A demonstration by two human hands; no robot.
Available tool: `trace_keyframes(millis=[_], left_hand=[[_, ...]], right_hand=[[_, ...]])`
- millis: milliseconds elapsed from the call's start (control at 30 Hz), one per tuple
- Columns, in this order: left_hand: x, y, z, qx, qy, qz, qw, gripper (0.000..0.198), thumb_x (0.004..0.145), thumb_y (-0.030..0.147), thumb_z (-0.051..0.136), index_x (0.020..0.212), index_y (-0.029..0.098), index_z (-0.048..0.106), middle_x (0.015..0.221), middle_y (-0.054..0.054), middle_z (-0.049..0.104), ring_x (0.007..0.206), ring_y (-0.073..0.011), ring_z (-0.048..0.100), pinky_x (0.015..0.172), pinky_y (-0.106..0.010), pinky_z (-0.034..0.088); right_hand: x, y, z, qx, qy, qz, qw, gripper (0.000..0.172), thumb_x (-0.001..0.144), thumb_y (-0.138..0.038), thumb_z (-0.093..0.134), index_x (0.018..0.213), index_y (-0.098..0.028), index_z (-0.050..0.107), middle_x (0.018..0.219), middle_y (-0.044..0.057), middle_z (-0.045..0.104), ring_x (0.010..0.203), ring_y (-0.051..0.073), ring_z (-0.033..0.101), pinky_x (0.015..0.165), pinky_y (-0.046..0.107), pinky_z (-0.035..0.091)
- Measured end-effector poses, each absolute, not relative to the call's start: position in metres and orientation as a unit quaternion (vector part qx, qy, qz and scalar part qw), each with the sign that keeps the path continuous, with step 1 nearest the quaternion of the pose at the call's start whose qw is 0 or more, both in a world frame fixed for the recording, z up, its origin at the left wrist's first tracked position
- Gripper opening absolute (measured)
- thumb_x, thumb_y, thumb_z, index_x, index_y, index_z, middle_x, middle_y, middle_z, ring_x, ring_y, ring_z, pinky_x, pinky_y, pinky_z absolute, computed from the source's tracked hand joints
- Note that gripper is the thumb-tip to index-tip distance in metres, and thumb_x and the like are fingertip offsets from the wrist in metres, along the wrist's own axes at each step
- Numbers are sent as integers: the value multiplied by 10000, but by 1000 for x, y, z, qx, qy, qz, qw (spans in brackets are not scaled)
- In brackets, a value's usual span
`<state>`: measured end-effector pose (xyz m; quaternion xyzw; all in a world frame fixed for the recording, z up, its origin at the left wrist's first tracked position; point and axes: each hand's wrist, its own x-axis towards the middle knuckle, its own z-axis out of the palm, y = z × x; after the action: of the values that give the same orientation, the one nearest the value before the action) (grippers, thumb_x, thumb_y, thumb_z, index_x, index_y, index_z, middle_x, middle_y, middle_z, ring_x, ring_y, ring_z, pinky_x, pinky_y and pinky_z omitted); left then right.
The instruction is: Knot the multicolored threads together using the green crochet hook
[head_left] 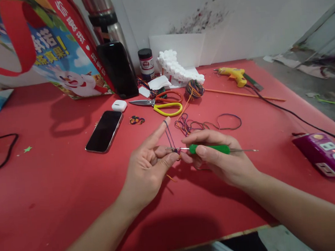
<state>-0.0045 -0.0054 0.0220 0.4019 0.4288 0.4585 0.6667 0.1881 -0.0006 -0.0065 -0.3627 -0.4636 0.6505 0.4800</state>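
Note:
In my right hand (221, 156) is a crochet hook (211, 149) with a green handle and a thin metal shaft at both ends. Its left tip reaches over the fingers of my left hand (149, 167). Between left thumb and fingers I pinch a small piece of crochet (177, 152) in multicoloured yarn, mostly hidden. My left index finger points up, with a strand of dark yarn (169, 134) looped over it and down to the hook. Loose yarn (187, 125) lies tangled just beyond my hands, leading back to a yarn ball (194, 89).
Scissors (167, 104) with red and yellow handles lie behind my hands, near a small crocheted piece (137, 120). A phone (105, 131) and a white earbud case (119, 105) are at left. A yellow glue gun (233, 75) and purple power socket (324, 154) are at right.

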Motion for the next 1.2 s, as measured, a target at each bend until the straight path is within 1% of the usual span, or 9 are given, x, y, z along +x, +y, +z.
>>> trace_keyframes(millis=[67, 167, 300, 533, 700, 833, 933, 1033, 1200], left_hand=[[-4, -7, 20, 398, 439, 455, 665, 755, 857, 219, 849, 1559, 273, 578, 686, 34, 713, 543, -85, 528, 592, -207, 488], [-2, -9, 17, 380, 435, 457, 676, 804, 882, 252, 835, 1612, 280, 499, 645, 69, 641, 460, -44, 393, 467, -167, 372], [0, -13, 16, 359, 411, 450, 707, 868, 918, 283, 803, 1673, 278, 375, 605, 108, 526, 406, -23, 301, 398, -142, 293], [1, -16, 12, 379, 394, 437, 715, 910, 923, 292, 793, 1695, 310, 311, 632, 100, 566, 354, -29, 379, 355, -133, 368], [1, -16, 8, 385, 367, 432, 728, 929, 964, 285, 746, 1714, 381, 206, 728, 80, 623, 366, -38, 466, 357, -139, 449], [1, -15, 10, 367, 365, 444, 731, 886, 946, 290, 770, 1695, 357, 301, 669, 112, 503, 355, -21, 373, 344, -133, 467], [2, -14, 11, 357, 356, 444, 740, 831, 951, 300, 762, 1679, 318, 361, 627, 123, 437, 366, -33, 360, 391, -190, 562], [2, -14, 9, 363, 357, 442, 739, 839, 957, 284, 750, 1687, 326, 339, 662, 108, 531, 363, -42, 451, 454, -258, 637], [4, -13, 9, 378, 371, 443, 723, 926, 952, 253, 754, 1714, 342, 235, 708, 85, 653, 353, -47, 508, 472, -259, 642]], right_hand=[[188, 1, -8, -369, -520, 592, 492, 187, 894, -389, 843, 1035, -267, 852, 956, 53, 766, 820, 174, 700, 778, 327, 606], [188, 4, -9, -358, -588, 522, 504, 153, 892, -286, 844, 1041, -304, 868, 1018, 54, 785, 1005, 207, 716, 953, 361, 588], [186, 6, -9, -349, -601, 499, 517, 204, 888, -211, 834, 1056, -323, 868, 1003, 51, 806, 1020, 220, 727, 977, 394, 592], [180, 4, -10, -329, -616, 476, 535, 211, 876, -155, 809, 1018, -299, 870, 955, 63, 799, 985, 229, 722, 932, 417, 616], [182, 4, -8, -340, -598, 482, 542, 130, 890, -172, 803, 932, -279, 864, 909, 59, 788, 918, 216, 726, 872, 385, 623], [188, 6, -7, -362, -566, 507, 540, 111, 884, -191, 832, 920, -292, 859, 930, 39, 795, 894, 193, 734, 835, 336, 622], [190, 7, -9, -365, -552, 523, 537, 100, 872, -205, 855, 918, -294, 861, 963, 35, 799, 911, 187, 739, 840, 323, 619], [191, 8, -10, -357, -551, 533, 534, 102, 873, -217, 861, 930, -301, 867, 985, 37, 802, 931, 192, 743, 852, 333, 618], [188, 6, -9, -360, -533, 566, 515, 108, 862, -262, 879, 963, -301, 879, 977, 49, 818, 878, 202, 762, 788, 343, 635]])
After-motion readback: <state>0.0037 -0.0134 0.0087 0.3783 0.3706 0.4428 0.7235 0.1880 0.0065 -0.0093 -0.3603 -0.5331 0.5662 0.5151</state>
